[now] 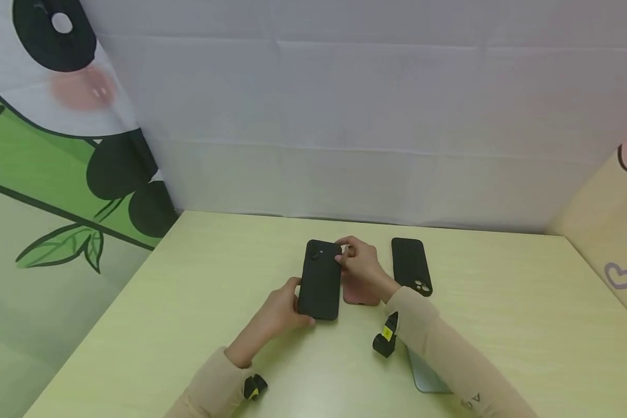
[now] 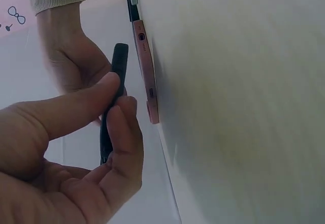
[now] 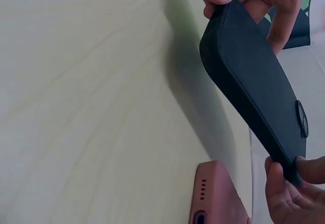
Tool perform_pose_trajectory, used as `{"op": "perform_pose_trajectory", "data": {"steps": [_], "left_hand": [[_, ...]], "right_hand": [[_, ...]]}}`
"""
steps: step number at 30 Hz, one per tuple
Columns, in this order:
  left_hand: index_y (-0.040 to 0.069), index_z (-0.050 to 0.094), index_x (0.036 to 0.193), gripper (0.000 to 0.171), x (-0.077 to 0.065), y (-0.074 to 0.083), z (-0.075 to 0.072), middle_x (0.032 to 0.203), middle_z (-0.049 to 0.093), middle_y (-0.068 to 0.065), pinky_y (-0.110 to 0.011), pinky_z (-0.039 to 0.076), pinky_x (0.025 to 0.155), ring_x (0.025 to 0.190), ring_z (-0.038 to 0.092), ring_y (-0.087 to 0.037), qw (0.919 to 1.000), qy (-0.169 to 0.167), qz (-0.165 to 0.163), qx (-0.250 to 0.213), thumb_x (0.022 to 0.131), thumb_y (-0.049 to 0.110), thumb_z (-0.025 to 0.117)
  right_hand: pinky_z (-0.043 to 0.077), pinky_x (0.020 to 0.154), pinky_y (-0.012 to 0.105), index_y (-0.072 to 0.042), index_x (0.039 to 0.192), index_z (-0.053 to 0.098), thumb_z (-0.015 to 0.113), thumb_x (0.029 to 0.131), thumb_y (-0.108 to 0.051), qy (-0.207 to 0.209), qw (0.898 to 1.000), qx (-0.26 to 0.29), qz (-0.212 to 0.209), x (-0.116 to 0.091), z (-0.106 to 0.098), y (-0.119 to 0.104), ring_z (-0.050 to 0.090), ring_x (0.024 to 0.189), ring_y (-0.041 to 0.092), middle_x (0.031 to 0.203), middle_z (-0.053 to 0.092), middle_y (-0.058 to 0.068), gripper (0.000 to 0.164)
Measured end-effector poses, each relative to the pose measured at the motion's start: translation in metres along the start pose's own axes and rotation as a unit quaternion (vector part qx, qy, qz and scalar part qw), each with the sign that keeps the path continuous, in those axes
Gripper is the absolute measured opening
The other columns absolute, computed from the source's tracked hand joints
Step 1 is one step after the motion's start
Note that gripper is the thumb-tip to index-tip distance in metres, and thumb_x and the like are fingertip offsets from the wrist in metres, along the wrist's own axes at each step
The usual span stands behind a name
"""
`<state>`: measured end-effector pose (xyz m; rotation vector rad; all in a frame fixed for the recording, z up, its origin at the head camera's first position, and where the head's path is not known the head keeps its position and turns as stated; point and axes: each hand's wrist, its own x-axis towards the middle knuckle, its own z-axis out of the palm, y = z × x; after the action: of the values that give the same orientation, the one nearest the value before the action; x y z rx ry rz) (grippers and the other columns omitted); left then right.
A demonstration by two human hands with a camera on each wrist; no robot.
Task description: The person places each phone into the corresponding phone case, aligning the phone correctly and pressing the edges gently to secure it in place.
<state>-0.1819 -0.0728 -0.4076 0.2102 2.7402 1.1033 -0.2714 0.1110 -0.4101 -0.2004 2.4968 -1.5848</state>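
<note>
One table [image 1: 188,342] is spread across the lower frame. Mid-frame, black phone [image 1: 320,284] is held off it, lower left edge gripped by left hand [image 1: 282,310], upper right edge pinched by right hand [image 1: 363,264]. Right of centre, second black phone [image 1: 410,261], pink phone [image 1: 359,295], pale phone [image 1: 427,374] lie unheld. Judged: one of four being handled, nothing visibly finished.

From my distant post I see a beige left sleeve [image 1: 209,386] and a matching right sleeve [image 1: 449,348], which carries small dark lettering [image 1: 476,397] at its near end and a ribbed cuff [image 2: 60,1] at its far end. The left wrist device [image 1: 258,382] and right wrist device [image 1: 384,346] look black and blocky, both with yellow patches [image 1: 387,332].
</note>
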Motion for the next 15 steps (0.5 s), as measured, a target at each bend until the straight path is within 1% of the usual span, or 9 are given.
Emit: {"op": "perform_pose_trajectory", "data": {"steps": [3, 6, 10, 13, 15], "left_hand": [[-0.006, 0.036, 0.128, 0.080, -0.001, -0.002, -0.001, 0.078, 0.062, -0.009, -0.031, 0.045, 0.066, 0.070, 0.056, -0.017, 0.9999, 0.002, -0.001, 0.014, 0.063, 0.007, 0.082], [-0.007, 0.035, 0.125, 0.081, -0.001, -0.003, -0.001, 0.086, 0.062, -0.016, -0.035, 0.047, 0.069, 0.076, 0.059, -0.021, 0.9994, 0.000, 0.001, 0.033, 0.062, 0.007, 0.083], [-0.006, 0.037, 0.119, 0.076, -0.002, -0.003, 0.000, 0.096, 0.061, -0.022, -0.039, 0.047, 0.074, 0.084, 0.060, -0.026, 0.9985, -0.006, -0.001, 0.055, 0.061, 0.007, 0.083], [-0.007, 0.039, 0.115, 0.072, -0.001, -0.002, 0.000, 0.098, 0.060, -0.023, -0.040, 0.048, 0.075, 0.086, 0.059, -0.028, 0.9971, -0.010, -0.004, 0.076, 0.061, 0.008, 0.084], [-0.008, 0.041, 0.113, 0.070, 0.000, -0.001, 0.000, 0.097, 0.059, -0.022, -0.040, 0.047, 0.075, 0.087, 0.058, -0.028, 0.9955, -0.014, -0.008, 0.093, 0.060, 0.009, 0.084]], "right_hand": [[0.048, 0.060, 0.023, -0.008, 0.124, 0.052, 0.060, 0.086, -0.005, -0.013, 0.999, -0.036, -0.003, 0.003, 0.005, 0.003, 0.056, 0.060, 0.013, 0.077, 0.062, 0.008, 0.039], [0.047, 0.060, 0.024, -0.007, 0.126, 0.048, 0.060, 0.086, -0.002, -0.038, 0.998, -0.047, -0.004, 0.004, 0.009, 0.005, 0.056, 0.063, 0.014, 0.082, 0.061, 0.011, 0.042], [0.049, 0.061, 0.025, -0.004, 0.127, 0.047, 0.060, 0.085, 0.000, -0.052, 0.996, -0.064, -0.018, 0.003, 0.012, 0.005, 0.058, 0.067, 0.016, 0.087, 0.060, 0.014, 0.045], [0.050, 0.063, 0.027, -0.003, 0.127, 0.048, 0.060, 0.085, 0.000, -0.054, 0.996, -0.069, -0.020, 0.003, 0.014, 0.004, 0.059, 0.071, 0.018, 0.094, 0.060, 0.016, 0.044], [0.050, 0.065, 0.028, -0.002, 0.126, 0.048, 0.059, 0.084, 0.000, -0.054, 0.995, -0.082, -0.024, 0.003, 0.016, 0.004, 0.060, 0.076, 0.019, 0.099, 0.059, 0.018, 0.044]]}}
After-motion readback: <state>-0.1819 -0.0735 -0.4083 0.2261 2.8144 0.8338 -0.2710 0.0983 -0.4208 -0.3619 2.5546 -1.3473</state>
